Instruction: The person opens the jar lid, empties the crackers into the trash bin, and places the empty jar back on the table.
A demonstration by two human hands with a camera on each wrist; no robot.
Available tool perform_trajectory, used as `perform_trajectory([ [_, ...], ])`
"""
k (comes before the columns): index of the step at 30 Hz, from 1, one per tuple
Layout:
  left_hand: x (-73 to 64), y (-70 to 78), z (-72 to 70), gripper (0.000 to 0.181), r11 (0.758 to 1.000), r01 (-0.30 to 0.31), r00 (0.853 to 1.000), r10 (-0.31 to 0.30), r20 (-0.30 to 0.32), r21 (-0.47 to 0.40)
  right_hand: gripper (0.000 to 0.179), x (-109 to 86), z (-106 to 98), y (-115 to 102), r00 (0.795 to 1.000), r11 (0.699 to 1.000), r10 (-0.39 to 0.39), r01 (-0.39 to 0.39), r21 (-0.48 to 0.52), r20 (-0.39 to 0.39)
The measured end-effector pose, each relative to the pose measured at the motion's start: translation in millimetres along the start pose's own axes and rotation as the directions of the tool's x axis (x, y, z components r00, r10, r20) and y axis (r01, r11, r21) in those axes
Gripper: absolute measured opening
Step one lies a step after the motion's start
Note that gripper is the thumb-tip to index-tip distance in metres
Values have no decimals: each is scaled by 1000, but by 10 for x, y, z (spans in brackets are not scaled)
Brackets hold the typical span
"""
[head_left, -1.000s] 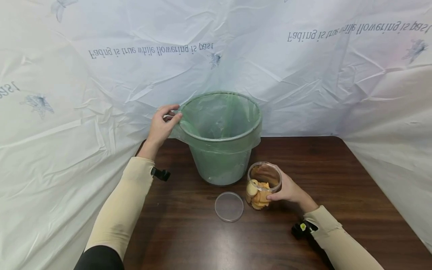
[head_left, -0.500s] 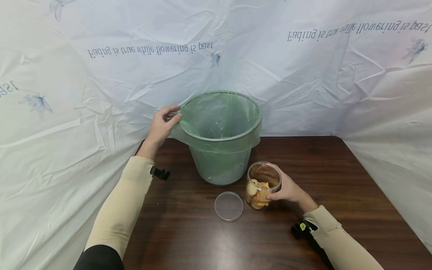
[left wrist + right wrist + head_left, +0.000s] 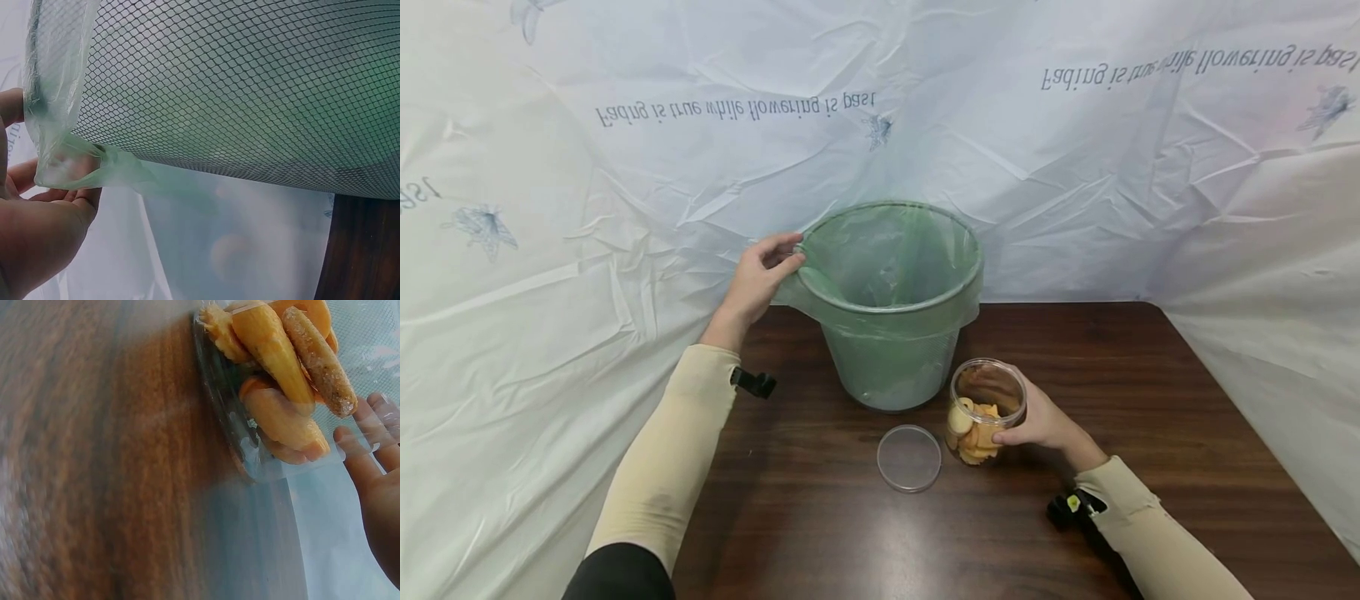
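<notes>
A mesh wastebasket [image 3: 887, 367] stands upright at the back of the table, lined with a translucent green bin liner [image 3: 891, 321] folded over its rim. At the rim's left side, my left hand [image 3: 756, 279] pinches the liner between thumb and fingers; in the left wrist view the liner [image 3: 119, 169] drapes across some fingers. My right hand [image 3: 1037, 423] grips a lidless clear plastic jar [image 3: 985, 404] from its right side, just right of the basket. Inside lie yellow-orange biscuit-like snacks [image 3: 977, 437], seen closer as chunky snack pieces [image 3: 269, 347] in the right wrist view.
A round clear lid [image 3: 909, 460] lies flat on the dark wooden table [image 3: 820, 517], left of the jar and in front of the basket. White printed plastic sheeting [image 3: 700, 167] hangs behind the table and along both sides.
</notes>
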State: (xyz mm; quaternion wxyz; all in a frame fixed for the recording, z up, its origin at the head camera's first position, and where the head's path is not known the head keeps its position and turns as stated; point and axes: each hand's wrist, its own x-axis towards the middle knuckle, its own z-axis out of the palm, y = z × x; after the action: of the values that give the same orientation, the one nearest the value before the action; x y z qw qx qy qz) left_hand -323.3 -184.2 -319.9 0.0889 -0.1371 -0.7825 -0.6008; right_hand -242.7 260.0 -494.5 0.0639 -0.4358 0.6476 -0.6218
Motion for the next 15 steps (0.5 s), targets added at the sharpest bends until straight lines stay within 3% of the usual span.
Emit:
perform_trajectory([
  [6,14,-12,-8,47,998,-10,1000,11,19,-59,96,6,-2,0,1000,1000,-17,17,-9,-1],
  [15,6,-12,11,45,998,-3,1000,5,28,-60,97,-13,-3,-18,998,998,63,-64,-22,-19],
])
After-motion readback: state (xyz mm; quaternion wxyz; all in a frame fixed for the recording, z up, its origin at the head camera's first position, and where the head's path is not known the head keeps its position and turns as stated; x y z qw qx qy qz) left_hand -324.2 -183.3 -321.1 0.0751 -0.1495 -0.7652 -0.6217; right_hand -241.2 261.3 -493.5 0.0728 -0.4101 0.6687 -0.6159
